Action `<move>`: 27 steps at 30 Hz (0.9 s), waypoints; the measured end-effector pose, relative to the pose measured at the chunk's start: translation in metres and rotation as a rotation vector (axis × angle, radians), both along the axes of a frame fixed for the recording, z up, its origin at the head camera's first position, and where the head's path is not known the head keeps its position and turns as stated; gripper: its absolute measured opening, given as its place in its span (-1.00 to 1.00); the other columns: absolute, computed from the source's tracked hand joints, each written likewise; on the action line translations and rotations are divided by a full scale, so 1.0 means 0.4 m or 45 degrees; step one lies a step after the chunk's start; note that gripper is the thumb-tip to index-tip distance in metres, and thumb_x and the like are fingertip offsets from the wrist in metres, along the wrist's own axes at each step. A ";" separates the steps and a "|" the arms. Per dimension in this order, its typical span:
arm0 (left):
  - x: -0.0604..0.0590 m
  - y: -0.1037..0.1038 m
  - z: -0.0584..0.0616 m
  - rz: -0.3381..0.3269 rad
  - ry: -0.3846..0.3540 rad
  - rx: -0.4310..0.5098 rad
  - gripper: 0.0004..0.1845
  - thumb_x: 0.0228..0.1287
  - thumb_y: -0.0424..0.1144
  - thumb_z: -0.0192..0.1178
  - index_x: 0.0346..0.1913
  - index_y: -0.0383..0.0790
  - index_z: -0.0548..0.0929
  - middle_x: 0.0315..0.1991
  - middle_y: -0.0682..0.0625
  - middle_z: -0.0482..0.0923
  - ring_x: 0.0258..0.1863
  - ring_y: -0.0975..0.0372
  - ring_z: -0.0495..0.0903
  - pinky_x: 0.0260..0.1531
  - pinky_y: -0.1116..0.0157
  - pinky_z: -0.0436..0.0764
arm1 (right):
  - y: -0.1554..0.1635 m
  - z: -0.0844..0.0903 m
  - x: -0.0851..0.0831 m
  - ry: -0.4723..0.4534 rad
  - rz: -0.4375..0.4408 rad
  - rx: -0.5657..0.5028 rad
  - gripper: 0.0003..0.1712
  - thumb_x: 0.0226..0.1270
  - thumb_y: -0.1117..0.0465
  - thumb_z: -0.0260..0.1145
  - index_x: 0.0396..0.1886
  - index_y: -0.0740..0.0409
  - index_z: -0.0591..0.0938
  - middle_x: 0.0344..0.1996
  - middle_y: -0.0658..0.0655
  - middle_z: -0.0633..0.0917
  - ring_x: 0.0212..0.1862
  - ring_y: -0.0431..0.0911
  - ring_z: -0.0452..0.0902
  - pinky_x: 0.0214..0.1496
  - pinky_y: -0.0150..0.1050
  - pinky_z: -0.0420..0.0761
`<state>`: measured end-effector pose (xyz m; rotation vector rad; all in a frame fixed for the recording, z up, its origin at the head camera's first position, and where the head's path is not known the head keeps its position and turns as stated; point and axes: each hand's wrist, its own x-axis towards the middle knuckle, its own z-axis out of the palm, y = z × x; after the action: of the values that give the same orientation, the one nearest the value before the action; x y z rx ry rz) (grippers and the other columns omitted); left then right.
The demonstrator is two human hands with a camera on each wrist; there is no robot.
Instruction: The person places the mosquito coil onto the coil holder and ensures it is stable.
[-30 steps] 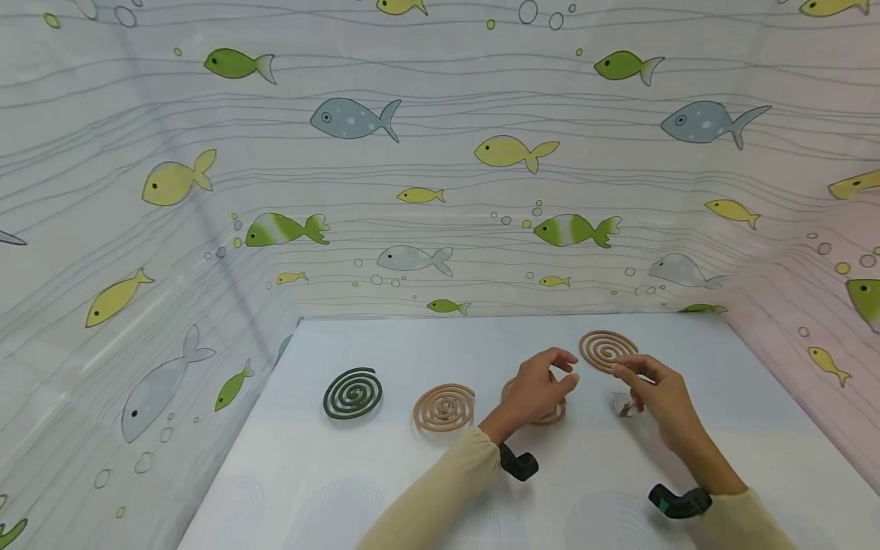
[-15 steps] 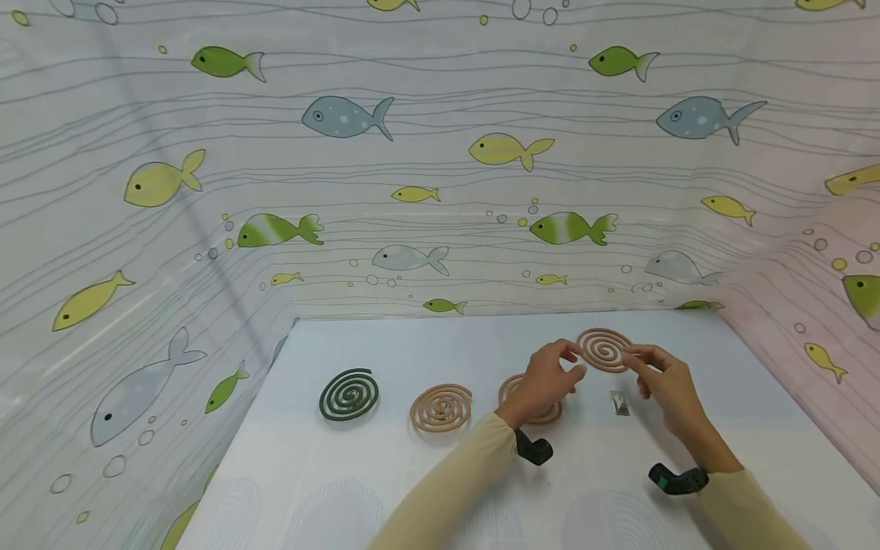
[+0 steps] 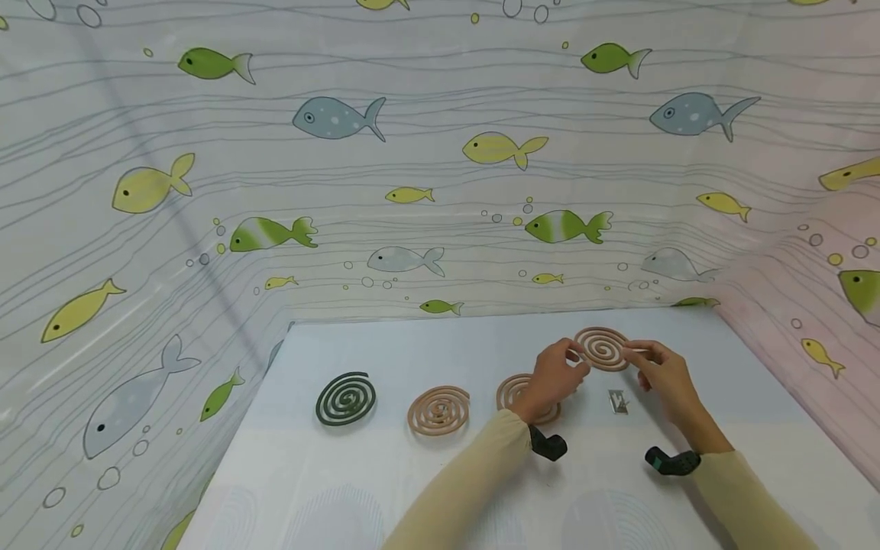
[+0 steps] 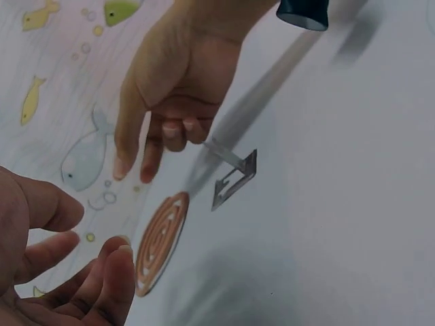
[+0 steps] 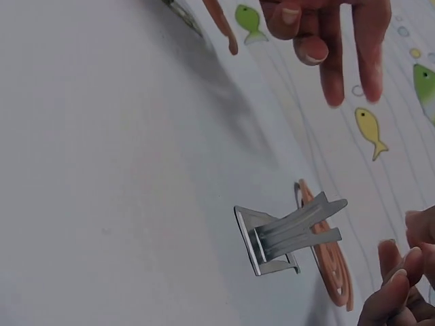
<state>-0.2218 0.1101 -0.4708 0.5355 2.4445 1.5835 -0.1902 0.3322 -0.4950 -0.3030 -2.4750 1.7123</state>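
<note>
White table (image 3: 426, 473) bears a brown coil (image 3: 603, 348) between both hands.

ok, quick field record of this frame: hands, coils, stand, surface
left hand: fingers loosely spread, beside the far coil's left edge, holds nothing
right hand: fingers pointing at the far coil's right edge, contact cannot be told
far coil: tan spiral, flat on the table, between both hands
metal stand: small folded holder, prong raised, near the right hand, untouched
other coils: dark green coil, tan coil, part-hidden tan coil under the left hand
table: white
</note>
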 end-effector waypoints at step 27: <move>-0.059 0.036 -0.070 0.183 -0.089 -0.108 -0.77 0.37 -0.24 0.30 0.01 -0.22 0.62 -0.28 0.04 0.42 -0.31 0.26 0.38 -0.31 0.30 0.47 | 0.020 -0.025 -0.086 -0.285 -0.021 0.067 -0.23 0.49 -0.02 0.34 0.53 0.23 0.35 -0.46 0.06 0.50 -0.59 -0.19 0.36 -0.53 -0.27 0.47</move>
<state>-0.2455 0.1245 -0.4988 0.2916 2.5338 1.5136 -0.2246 0.3403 -0.5049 -0.5358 -2.6576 1.6882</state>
